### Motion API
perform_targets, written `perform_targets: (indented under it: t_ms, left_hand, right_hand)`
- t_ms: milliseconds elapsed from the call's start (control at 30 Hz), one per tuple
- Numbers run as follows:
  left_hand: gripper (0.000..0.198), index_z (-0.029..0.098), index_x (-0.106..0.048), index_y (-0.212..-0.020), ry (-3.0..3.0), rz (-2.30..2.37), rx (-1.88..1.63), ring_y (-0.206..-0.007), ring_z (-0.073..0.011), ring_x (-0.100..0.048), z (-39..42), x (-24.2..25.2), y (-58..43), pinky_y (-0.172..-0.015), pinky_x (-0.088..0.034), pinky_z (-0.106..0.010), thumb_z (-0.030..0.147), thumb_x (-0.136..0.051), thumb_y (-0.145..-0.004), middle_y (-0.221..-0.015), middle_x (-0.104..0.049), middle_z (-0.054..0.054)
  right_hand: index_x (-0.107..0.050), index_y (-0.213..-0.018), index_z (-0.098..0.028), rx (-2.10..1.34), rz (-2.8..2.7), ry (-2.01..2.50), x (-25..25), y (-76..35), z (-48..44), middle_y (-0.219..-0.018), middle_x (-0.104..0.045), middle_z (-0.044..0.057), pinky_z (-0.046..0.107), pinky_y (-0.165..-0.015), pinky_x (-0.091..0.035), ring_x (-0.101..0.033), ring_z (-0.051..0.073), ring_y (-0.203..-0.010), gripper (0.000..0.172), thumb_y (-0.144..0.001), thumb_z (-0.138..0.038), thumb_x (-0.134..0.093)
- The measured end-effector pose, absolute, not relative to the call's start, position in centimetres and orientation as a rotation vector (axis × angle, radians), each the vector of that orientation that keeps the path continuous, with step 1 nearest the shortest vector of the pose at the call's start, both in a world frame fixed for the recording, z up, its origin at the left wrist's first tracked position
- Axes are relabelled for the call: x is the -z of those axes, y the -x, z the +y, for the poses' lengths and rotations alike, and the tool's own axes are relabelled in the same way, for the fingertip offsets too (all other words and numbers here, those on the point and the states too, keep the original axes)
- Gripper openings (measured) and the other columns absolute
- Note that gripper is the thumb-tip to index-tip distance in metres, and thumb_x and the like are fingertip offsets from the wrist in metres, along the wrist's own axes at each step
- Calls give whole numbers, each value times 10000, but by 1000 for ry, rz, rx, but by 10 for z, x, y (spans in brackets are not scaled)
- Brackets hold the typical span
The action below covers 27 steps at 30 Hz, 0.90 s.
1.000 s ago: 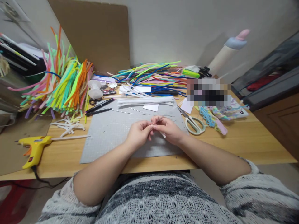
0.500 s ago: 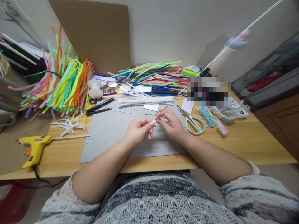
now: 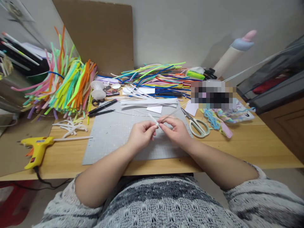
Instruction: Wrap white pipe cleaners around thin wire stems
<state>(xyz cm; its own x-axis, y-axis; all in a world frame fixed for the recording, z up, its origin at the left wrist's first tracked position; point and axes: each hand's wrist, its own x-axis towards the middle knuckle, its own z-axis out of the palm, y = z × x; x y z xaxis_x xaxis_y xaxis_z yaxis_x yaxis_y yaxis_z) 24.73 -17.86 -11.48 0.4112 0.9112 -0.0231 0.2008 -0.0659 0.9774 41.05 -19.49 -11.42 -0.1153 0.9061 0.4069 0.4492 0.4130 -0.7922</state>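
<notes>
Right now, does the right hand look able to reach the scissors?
Probably yes. The scissors lie on the table just right of the right hand, nothing between them. But that hand pinches a white pipe cleaner with the left hand, so it would have to let go first.

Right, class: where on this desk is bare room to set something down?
Bare: the table's near right corner, past the scissors; the grey mat left of the left hand; the wood between glue gun and mat. Crowded: the back, heaped with pipe cleaners, and mid-mat, where left and right hand pinch a white stem.
</notes>
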Motion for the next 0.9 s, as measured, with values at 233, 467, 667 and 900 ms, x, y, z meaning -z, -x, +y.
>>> perform_targets:
  t_ms: [233,467,667,900]
  left_hand:
    - [197,134,-596,-741,-1422,990,-763,-413,-68,-507,-177,115,-249,-457,-389,-199,319,-549,-791,-564,-558,27]
    - [221,131,-586,-710,-1348,934,-706,-413,-64,-502,-181,116,-251,-447,-377,-196,338,-563,-784,-557,-555,26]
    - [241,134,-576,-673,-1410,991,-737,-419,-65,-507,-182,114,-250,-463,-380,-198,339,-553,-798,-550,-564,24]
    - [181,122,-595,-738,-1219,948,-763,-393,-62,-517,-176,108,-249,-422,-351,-185,303,-593,-758,-555,-567,26]
  right_hand:
    - [-647,-735,-193,-1190,-1306,1093,121,-406,-190,-834,-624,27,310,-798,-433,-569,162,-830,211,-716,-403,-663]
    - [-565,-693,-196,-1505,-1197,901,118,-404,-194,-722,-526,-2,281,-669,-440,-507,128,-663,288,-772,-472,-591]
    - [-548,-762,-198,-1521,-1240,940,118,-408,-190,-734,-553,-26,265,-658,-433,-533,111,-662,207,-688,-303,-710]
    - [-632,-738,-187,-1028,-1592,1127,108,-423,-181,-747,-632,22,320,-730,-442,-578,155,-740,134,-744,-316,-667]
